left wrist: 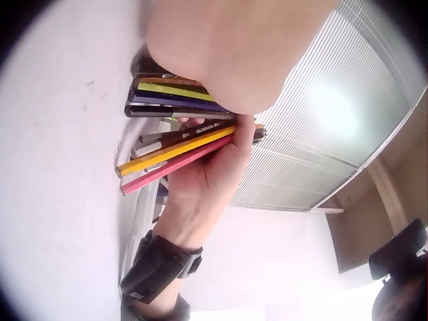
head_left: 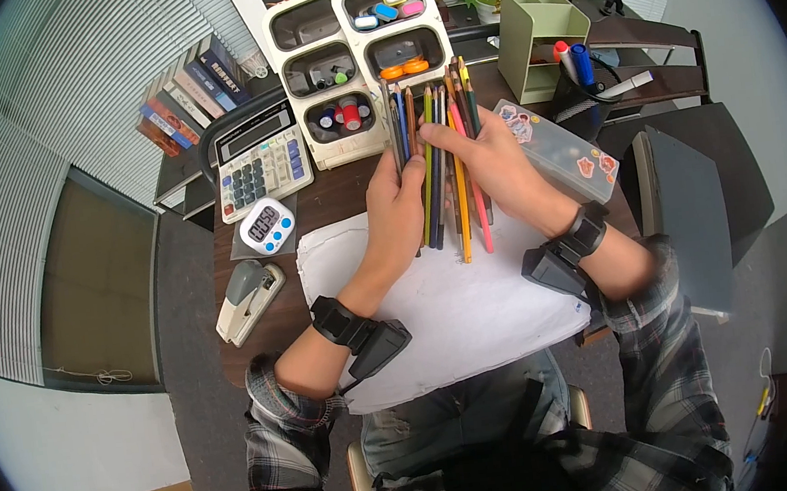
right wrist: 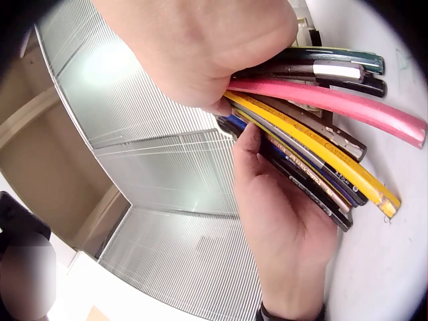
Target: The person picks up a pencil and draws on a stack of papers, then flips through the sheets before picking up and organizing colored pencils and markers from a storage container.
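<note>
Both hands hold a bunch of several coloured and dark pencils, standing tips up over the white paper (head_left: 451, 335) in the head view. My left hand (head_left: 395, 207) grips the left part of the bunch, its thumb along the pencils. From the right, my right hand (head_left: 502, 165) grips the rest, including a yellow pencil (head_left: 463, 214) and a pink pencil (head_left: 484, 222). In the right wrist view the lower ends of the yellow pencil (right wrist: 334, 154) and pink pencil (right wrist: 348, 110) fan out close to the paper. Palms hide the middle of the bunch.
Just behind the hands stands a white organizer (head_left: 338, 153) with erasers and small items in its compartments. A calculator (head_left: 261, 168), timer (head_left: 267, 225) and stapler (head_left: 250, 299) lie left. To the right are a translucent stickered case (head_left: 562, 156), green holder (head_left: 526, 49) and markers (head_left: 583, 67).
</note>
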The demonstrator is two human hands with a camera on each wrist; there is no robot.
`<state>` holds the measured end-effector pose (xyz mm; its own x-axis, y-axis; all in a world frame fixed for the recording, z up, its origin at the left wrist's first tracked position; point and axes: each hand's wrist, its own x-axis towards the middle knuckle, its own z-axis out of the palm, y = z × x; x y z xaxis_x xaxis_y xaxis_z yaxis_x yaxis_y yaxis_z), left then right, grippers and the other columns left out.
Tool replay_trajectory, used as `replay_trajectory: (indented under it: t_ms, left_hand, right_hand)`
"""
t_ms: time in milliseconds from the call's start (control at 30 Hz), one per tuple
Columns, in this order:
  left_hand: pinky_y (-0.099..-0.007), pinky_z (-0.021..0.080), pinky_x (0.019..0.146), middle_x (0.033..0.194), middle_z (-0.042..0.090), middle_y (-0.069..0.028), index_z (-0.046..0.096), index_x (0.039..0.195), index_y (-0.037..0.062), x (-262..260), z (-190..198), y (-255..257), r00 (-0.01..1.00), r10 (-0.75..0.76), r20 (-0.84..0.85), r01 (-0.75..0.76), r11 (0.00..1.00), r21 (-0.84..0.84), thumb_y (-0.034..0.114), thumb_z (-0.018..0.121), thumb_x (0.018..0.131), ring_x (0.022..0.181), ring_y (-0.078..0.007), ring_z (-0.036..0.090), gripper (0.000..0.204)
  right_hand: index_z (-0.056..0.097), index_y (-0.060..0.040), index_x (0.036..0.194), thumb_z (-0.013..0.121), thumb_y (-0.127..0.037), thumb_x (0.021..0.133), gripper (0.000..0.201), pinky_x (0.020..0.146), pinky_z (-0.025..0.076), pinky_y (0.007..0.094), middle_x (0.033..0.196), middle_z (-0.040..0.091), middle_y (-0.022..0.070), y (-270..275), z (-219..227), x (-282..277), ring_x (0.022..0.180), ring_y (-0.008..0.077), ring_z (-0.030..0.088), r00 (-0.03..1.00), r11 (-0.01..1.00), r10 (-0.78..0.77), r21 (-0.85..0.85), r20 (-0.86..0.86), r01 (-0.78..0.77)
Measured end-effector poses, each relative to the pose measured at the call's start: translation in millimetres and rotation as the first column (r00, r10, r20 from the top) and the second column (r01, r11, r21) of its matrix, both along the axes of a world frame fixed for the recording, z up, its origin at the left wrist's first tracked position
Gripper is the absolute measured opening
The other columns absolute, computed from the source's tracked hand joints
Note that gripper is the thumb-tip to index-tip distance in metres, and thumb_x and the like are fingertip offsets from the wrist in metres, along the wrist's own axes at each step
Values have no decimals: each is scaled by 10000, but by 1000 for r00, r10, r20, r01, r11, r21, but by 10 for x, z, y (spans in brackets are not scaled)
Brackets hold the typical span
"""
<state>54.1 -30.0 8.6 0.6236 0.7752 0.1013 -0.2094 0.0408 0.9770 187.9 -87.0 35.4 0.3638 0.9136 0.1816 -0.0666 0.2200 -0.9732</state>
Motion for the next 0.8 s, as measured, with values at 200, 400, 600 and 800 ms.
replay_trajectory:
  t_ms: [200,400,600,800]
  left_hand:
    - [-253,527,643,858,611,-39,516,1264,24,1,-58,25,999,-40,-10,41,997,71,173,436,1055,697,-94,595,270]
    - [-238,524,627,857,610,-33,518,1234,29,-11,18,-8,1000,-18,-7,18,1000,-11,164,462,1044,692,-84,595,240]
    - [-243,528,623,873,604,-31,512,1224,26,-5,3,-11,999,-39,-11,39,996,76,145,532,1015,700,-84,598,242]
    - [-243,512,621,844,585,-19,513,1198,24,-1,-52,30,997,-75,18,73,995,71,146,564,1004,667,-77,568,234]
  right_hand:
    - [645,22,1088,657,-162,961,224,664,514,243,919,695,40,-1,-7,4,763,63,621,1000,1000,14,-14,-23,-14]
    - [644,31,1105,652,-165,961,243,690,512,254,928,697,48,12,-37,15,777,65,615,1000,1000,-3,1,16,3]
    - [647,27,1101,650,-164,963,236,672,507,244,917,695,43,9,-29,11,776,60,614,1000,1000,-10,4,15,10]
    - [596,36,1098,623,-161,981,230,467,524,277,790,670,75,-20,10,-5,536,125,620,993,996,74,-45,-88,-79]
